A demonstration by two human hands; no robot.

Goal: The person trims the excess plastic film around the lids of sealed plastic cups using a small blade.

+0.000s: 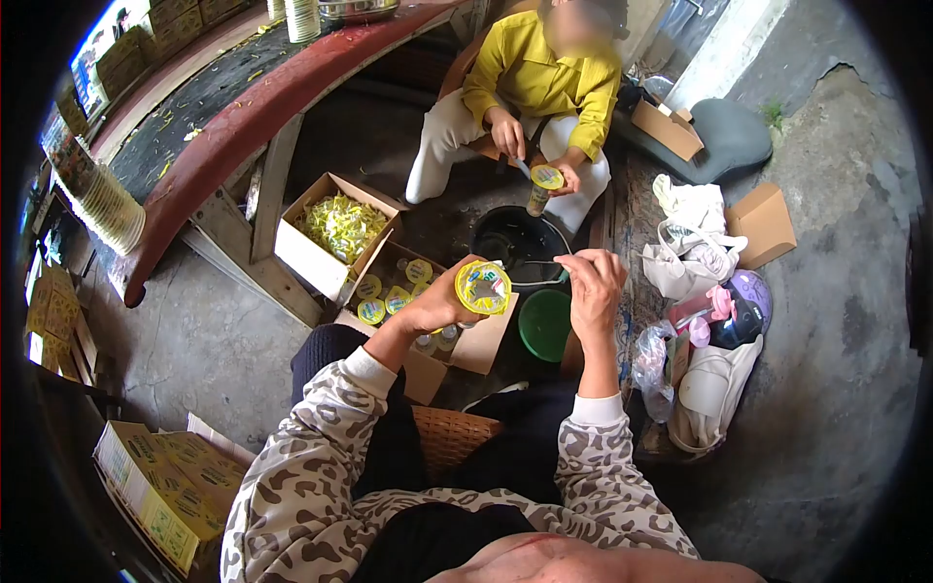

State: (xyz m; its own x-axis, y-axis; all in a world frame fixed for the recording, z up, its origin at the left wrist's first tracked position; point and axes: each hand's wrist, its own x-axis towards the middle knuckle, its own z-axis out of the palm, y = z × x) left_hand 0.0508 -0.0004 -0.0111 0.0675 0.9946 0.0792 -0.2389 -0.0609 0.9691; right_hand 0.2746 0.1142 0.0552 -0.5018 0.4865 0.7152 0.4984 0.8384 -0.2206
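My left hand (435, 305) is wrapped round a sealed plastic cup (483, 289), whose round lid with a yellow rim faces up towards me. To its right, my right hand (595, 284) is raised with the fingertips pinched together. A thin pale object seems to run from those fingertips towards the cup, but it is too fine to name. Below my left hand stands an open cardboard box (478, 348) with several yellow-lidded cups (371, 311) in it. Under the right hand's level sits a green bucket (544, 325).
Opposite me, a seated person in a yellow shirt (539, 68) holds a similar cup (544, 187) over a black bucket (501, 225). A box of yellow strips (340, 225) stands left, beside a red-edged table (253, 83). Bags (685, 253) lie at right.
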